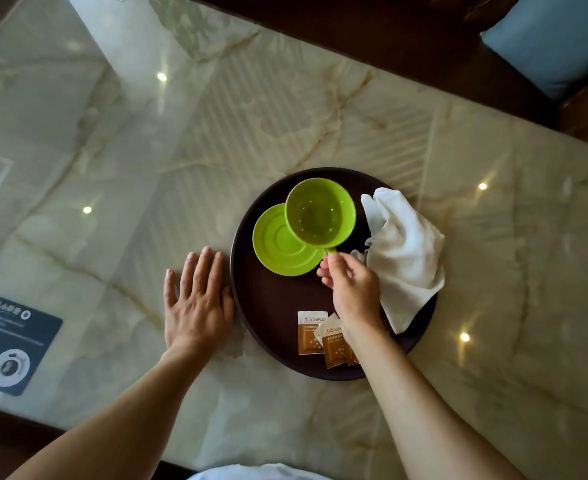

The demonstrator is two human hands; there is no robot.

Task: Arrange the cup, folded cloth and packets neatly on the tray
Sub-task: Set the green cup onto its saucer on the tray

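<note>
A round dark brown tray [268, 306] lies on the marble table. On it rests a green saucer [278, 247]. My right hand [351, 289] pinches the handle of a green cup [320, 213], which hangs over the saucer's right edge. A white cloth [406, 258], loosely folded, drapes over the tray's right rim. Brown and white packets [311, 332] lie overlapping at the tray's near side, partly hidden by my right wrist. My left hand [197, 299] lies flat on the table, fingers spread, touching the tray's left rim.
The marble table [181, 150] extends wide to the left and far side. A dark blue printed card [8, 341] lies near the left edge. A blue cushion [555, 39] sits beyond the far right edge, on dark wooden furniture.
</note>
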